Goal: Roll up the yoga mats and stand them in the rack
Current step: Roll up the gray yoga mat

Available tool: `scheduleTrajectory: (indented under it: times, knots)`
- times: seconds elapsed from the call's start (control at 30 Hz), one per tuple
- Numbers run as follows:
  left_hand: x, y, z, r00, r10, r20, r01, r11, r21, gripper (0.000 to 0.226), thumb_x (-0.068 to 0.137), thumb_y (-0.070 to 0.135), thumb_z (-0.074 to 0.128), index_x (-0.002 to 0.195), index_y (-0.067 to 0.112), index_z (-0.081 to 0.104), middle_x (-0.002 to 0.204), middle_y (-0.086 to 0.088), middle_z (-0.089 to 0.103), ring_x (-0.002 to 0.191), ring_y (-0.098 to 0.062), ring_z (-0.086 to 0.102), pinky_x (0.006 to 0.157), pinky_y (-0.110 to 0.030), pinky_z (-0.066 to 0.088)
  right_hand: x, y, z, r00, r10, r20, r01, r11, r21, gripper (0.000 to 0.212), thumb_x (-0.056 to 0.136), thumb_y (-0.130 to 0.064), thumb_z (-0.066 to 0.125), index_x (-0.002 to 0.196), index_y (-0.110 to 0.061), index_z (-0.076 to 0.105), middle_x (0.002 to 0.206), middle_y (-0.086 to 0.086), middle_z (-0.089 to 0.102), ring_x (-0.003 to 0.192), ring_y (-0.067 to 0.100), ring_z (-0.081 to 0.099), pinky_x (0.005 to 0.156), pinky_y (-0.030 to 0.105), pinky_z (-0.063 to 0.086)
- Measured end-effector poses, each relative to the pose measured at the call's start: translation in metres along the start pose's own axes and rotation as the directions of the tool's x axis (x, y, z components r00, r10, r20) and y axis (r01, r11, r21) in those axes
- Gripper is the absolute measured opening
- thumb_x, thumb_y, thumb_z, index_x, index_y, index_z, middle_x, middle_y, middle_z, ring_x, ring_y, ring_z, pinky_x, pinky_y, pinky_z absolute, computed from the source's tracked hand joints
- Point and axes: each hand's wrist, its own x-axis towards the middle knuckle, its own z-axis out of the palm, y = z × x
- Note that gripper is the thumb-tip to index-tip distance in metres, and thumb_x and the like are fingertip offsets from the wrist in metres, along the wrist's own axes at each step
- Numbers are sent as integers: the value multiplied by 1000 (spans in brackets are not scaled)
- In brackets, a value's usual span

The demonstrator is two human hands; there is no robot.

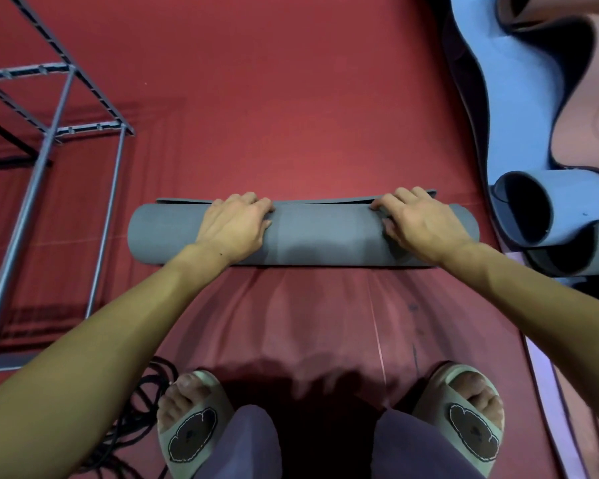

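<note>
Hands on the grey mat (pixel 305 236), nearly all rolled, lying on the red floor! Left hand (pixel 236 226) and right hand (pixel 419 226) curl fingers over its top. Foam looks light, springy; grip mid-roll or it unwinds. Rack (pixel 49 133) stands left.

Head camera looks steeply down, close overhead
</note>
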Motion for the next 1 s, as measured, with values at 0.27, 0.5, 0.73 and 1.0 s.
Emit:
scheduleTrajectory:
  times: [0.27, 0.5, 0.73, 1.0]
  knots:
    - [4, 4, -1, 998, 46, 33, -48, 998, 44, 94, 74, 81, 44, 137, 15, 63, 159, -8, 45, 144, -30, 42, 112, -49, 39, -10, -14, 4, 999, 50, -13, -50, 998, -29, 49, 96, -52, 52, 129, -16, 58, 123, 9, 64, 110, 35, 55, 90, 49, 52]
    - [47, 6, -7, 950, 69, 304, -74, 997, 7, 113, 42, 87, 84, 111, 16, 31, 109, -9, 62, 113, -36, 60, 99, -50, 46, -15, -23, 21, 986, 98, 131, -85, 991, -105, 113, 65, -56, 92, 154, -9, 41, 159, 12, 44, 145, 38, 40, 122, 58, 28]
    - [58, 8, -15, 914, 129, 384, -126, 991, -33, 141, 36, 90, 84, 151, 28, 30, 137, -1, 54, 127, -34, 57, 98, -49, 51, -19, 7, 23, 959, 284, 20, -284, 958, 46, 99, 70, -98, 47, 149, -40, 51, 151, 12, 51, 138, 43, 42, 119, 65, 26]
    - [39, 7, 6, 950, 142, 279, -152, 988, 13, 127, 40, 95, 74, 148, 36, 41, 126, 2, 45, 117, -29, 49, 85, -47, 49, -21, 17, 12, 974, 199, 112, -195, 980, -40, 121, 62, -100, 41, 158, -27, 36, 163, 10, 36, 152, 40, 26, 121, 72, 17]
